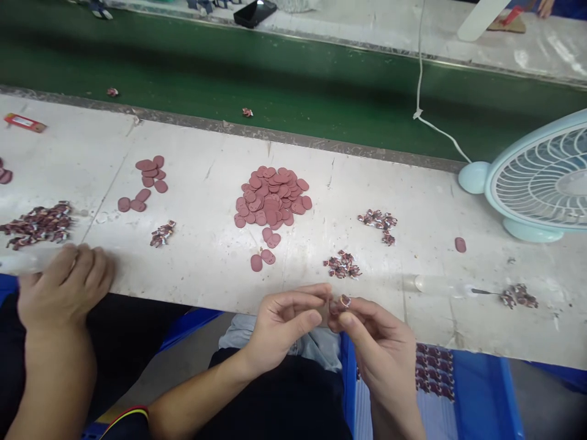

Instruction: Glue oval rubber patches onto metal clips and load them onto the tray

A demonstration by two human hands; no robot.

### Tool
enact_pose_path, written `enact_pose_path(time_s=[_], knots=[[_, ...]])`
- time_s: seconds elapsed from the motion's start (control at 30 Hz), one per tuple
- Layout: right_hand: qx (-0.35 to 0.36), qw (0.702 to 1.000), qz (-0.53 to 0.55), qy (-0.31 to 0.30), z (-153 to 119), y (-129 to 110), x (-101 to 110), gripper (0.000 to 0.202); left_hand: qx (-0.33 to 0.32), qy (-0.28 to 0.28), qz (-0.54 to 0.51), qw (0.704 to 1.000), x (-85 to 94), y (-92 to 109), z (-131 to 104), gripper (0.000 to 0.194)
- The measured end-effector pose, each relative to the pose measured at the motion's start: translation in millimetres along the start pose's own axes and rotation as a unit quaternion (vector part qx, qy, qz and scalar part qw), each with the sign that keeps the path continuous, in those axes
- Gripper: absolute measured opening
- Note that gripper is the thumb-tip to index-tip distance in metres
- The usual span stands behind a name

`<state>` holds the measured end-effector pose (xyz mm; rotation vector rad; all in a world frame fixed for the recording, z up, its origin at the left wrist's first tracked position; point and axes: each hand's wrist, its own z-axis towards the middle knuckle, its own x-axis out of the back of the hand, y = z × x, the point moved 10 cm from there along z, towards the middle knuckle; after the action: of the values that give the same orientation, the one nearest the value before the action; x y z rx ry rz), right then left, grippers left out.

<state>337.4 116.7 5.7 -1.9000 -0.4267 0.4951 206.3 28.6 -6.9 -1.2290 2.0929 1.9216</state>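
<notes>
My right hand [383, 345] pinches a small brown figurine [340, 304] with a light-coloured band, just off the table's front edge. Beside it is my left hand [288, 324], its thumb apart from the fingers and its fingertips close to the figurine; I cannot tell whether they touch it. Ahead lies a large heap of reddish-brown oval discs [273, 198], with a few loose discs [262, 260] nearer me. Small clusters of similar figurines [342, 264] lie in front of my right hand. To the right, a white bottle with a thin dark tip [440, 286] lies beside more figurines [519, 296].
A co-worker's hand [68, 281] rests at the left by a figurine pile [39, 225]. A light-blue fan [545, 177] stands at the right. Behind the white table [206, 256] runs a green belt [321, 91]. A blue crate [481, 391] with rows of figurines sits below the edge.
</notes>
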Motion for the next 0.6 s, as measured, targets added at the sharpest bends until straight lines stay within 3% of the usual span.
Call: enact_pose_path(time_s=[0.1, 0.13, 0.23, 0.3, 0.37, 0.47, 0.6], knots=[[-0.001, 0.997, 0.047, 0.057, -4, 11, 31, 0.016, -0.109, 0.024, 0.194, 0.974, 26.2, 36, 6, 0.022], [-0.002, 0.995, 0.055, 0.079, -6, 15, 44, 0.016, -0.154, 0.035, 0.294, 0.943, 34.1, 51, 8, 0.027], [-0.021, 0.989, 0.058, 0.131, -14, 29, 77, 0.017, -0.223, 0.023, 0.566, 0.793, 43.7, 74, 25, 0.053], [-0.033, 0.987, 0.056, 0.146, -18, 39, 91, 0.019, -0.211, -0.026, 0.671, 0.710, 44.1, 66, 39, 0.070], [-0.042, 0.987, 0.056, 0.145, -22, 49, 98, 0.020, -0.196, -0.071, 0.723, 0.659, 41.4, 54, 46, 0.075], [-0.060, 0.985, 0.060, 0.151, -32, 66, 109, 0.023, -0.200, -0.100, 0.745, 0.628, 32.4, 41, 39, 0.069], [-0.075, 0.975, 0.083, 0.192, -50, 83, 128, 0.028, -0.213, -0.112, 0.735, 0.634, 23.2, 39, 27, 0.061]])
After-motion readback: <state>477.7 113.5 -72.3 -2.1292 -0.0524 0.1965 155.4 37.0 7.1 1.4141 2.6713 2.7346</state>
